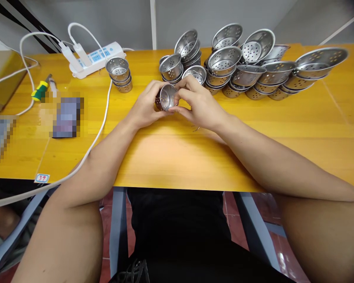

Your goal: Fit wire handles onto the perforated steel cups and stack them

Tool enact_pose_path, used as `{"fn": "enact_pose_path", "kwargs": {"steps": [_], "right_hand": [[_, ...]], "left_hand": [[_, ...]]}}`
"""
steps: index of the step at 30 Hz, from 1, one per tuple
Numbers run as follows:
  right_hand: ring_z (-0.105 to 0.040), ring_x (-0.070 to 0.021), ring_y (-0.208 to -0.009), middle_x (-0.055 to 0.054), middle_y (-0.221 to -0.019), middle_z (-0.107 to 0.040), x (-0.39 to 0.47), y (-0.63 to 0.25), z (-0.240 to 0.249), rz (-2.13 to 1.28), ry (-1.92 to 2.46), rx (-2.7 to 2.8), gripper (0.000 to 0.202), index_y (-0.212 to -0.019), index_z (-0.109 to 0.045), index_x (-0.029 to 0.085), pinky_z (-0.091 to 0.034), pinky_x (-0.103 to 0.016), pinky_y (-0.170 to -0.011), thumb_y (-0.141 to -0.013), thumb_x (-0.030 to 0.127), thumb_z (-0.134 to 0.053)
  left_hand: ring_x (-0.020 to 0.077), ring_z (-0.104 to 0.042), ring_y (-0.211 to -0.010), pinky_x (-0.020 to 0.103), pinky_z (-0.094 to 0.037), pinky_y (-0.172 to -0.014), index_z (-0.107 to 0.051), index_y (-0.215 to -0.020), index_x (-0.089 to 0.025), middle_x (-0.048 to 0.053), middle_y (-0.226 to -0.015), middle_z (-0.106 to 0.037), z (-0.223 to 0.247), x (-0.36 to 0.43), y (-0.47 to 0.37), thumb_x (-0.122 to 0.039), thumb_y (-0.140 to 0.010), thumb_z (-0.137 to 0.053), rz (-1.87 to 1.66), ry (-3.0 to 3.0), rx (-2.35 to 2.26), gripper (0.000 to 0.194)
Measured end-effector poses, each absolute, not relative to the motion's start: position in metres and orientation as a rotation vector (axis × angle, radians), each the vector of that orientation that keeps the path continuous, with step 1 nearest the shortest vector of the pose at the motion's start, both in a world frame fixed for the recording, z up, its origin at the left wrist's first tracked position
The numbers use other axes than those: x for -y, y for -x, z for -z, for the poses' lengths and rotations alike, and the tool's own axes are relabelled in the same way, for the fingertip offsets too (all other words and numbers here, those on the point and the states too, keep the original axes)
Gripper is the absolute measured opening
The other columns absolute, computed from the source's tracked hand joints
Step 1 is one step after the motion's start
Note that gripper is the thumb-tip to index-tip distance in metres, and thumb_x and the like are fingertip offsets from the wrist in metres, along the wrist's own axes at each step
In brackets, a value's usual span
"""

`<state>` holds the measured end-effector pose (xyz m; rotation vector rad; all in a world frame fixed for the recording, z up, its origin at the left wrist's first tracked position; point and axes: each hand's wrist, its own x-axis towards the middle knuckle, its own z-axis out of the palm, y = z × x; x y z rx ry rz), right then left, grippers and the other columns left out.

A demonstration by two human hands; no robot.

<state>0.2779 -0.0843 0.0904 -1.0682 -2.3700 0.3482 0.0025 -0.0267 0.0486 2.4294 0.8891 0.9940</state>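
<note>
A small perforated metal strainer cup (166, 97) is tilted on its side above the table, its mouth turned to the right. My left hand (149, 103) wraps round its outside and holds it. At the cup's rim, my right hand (199, 101) is closed in a pinch, thumb and fingertips against the opening. A thin glint, perhaps wire, shows by those fingertips; what they pinch is too small to make out. Below the right palm, thin bent wire ends (196, 128) show near the tabletop, partly hidden. Just behind the right hand stands another strainer cup (194, 74).
Stacked strainer cups (224, 63) line the back right of the yellow table (177, 161). A short stack (118, 70) stands left, beside a white power strip (97, 59). A white cable (106, 118) crosses my left arm. A screwdriver (40, 90) and blurred phone (67, 117) lie left.
</note>
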Motion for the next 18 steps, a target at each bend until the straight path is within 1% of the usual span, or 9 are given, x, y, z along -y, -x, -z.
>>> {"fn": "enact_pose_path", "kwargs": {"steps": [2,4,8,10,12,13,15,16,18], "right_hand": [[-0.069,-0.0519,-0.151,-0.016,-0.162,-0.074,0.084,-0.277,-0.09,-0.334,1.083,2.36,0.055,-0.159,-0.082,0.046,-0.061,-0.08,-0.132,-0.114,0.079,-0.08],[-0.069,-0.0524,-0.153,-0.016,-0.161,-0.075,0.084,-0.277,-0.09,-0.326,1.086,2.327,0.056,-0.155,-0.085,0.045,-0.06,-0.08,-0.133,-0.114,0.082,-0.079],[-0.071,-0.0503,-0.154,-0.018,-0.159,-0.078,0.083,-0.281,-0.094,-0.407,1.015,2.291,0.054,-0.139,-0.089,0.039,-0.059,-0.075,-0.133,-0.116,0.086,-0.075],[-0.072,-0.05,-0.152,-0.018,-0.159,-0.079,0.079,-0.287,-0.097,-0.449,0.957,2.287,0.056,-0.132,-0.089,0.037,-0.059,-0.073,-0.132,-0.114,0.088,-0.077],[-0.073,-0.0496,-0.15,-0.019,-0.159,-0.078,0.075,-0.295,-0.098,-0.499,0.912,2.313,0.057,-0.126,-0.089,0.034,-0.06,-0.071,-0.13,-0.112,0.089,-0.08],[-0.074,-0.0489,-0.148,-0.019,-0.159,-0.078,0.072,-0.3,-0.098,-0.526,0.9,2.345,0.057,-0.124,-0.089,0.033,-0.061,-0.069,-0.128,-0.112,0.088,-0.081],[-0.076,-0.047,-0.143,-0.019,-0.161,-0.077,0.066,-0.309,-0.098,-0.56,0.906,2.437,0.055,-0.122,-0.088,0.031,-0.061,-0.066,-0.125,-0.113,0.084,-0.081],[-0.076,-0.0462,-0.142,-0.019,-0.16,-0.077,0.063,-0.313,-0.097,-0.563,0.923,2.484,0.053,-0.121,-0.088,0.03,-0.061,-0.065,-0.124,-0.114,0.082,-0.081],[-0.077,-0.0448,-0.138,-0.019,-0.157,-0.078,0.059,-0.32,-0.097,-0.553,0.976,2.565,0.048,-0.119,-0.088,0.028,-0.06,-0.062,-0.123,-0.114,0.076,-0.082]], "left_hand": [[0.0465,-0.076,-0.164,0.07,-0.062,-0.144,-0.068,-0.166,-0.036,0.016,-0.17,-0.079,-0.048,0.026,-0.003,-0.118,-0.088,-0.076,-0.99,-2.44,-0.893,0.113],[0.0466,-0.075,-0.164,0.07,-0.061,-0.145,-0.068,-0.166,-0.037,0.016,-0.17,-0.079,-0.047,0.025,-0.003,-0.117,-0.088,-0.078,-0.991,-2.443,-0.908,0.112],[0.0461,-0.077,-0.161,0.068,-0.062,-0.143,-0.069,-0.161,-0.035,0.017,-0.165,-0.081,-0.039,0.018,0.004,-0.111,-0.086,-0.089,-0.983,-2.416,-0.896,0.108],[0.0468,-0.079,-0.159,0.068,-0.062,-0.142,-0.069,-0.16,-0.032,0.017,-0.162,-0.082,-0.035,0.013,0.014,-0.105,-0.082,-0.098,-0.949,-2.36,-0.964,0.111],[0.0463,-0.079,-0.161,0.068,-0.062,-0.144,-0.064,-0.166,-0.031,0.016,-0.164,-0.082,-0.034,0.007,0.028,-0.094,-0.081,-0.108,-0.904,-2.26,-1.148,0.114],[0.0462,-0.078,-0.162,0.068,-0.061,-0.145,-0.063,-0.167,-0.031,0.015,-0.164,-0.082,-0.033,0.004,0.035,-0.088,-0.082,-0.11,-0.891,-2.216,-1.245,0.112],[0.047,-0.075,-0.165,0.07,-0.058,-0.147,-0.067,-0.16,-0.029,0.015,-0.162,-0.082,-0.033,-0.002,0.047,-0.086,-0.086,-0.107,-0.907,-2.183,-1.394,0.102],[0.0465,-0.073,-0.166,0.07,-0.056,-0.149,-0.07,-0.156,-0.029,0.015,-0.161,-0.082,-0.032,-0.006,0.053,-0.089,-0.088,-0.104,-0.923,-2.191,-1.447,0.097],[0.0416,-0.068,-0.172,0.068,-0.053,-0.152,-0.07,-0.158,-0.028,0.014,-0.165,-0.078,-0.028,-0.013,0.06,-0.098,-0.096,-0.092,-0.927,-2.223,-1.511,0.095]]}}
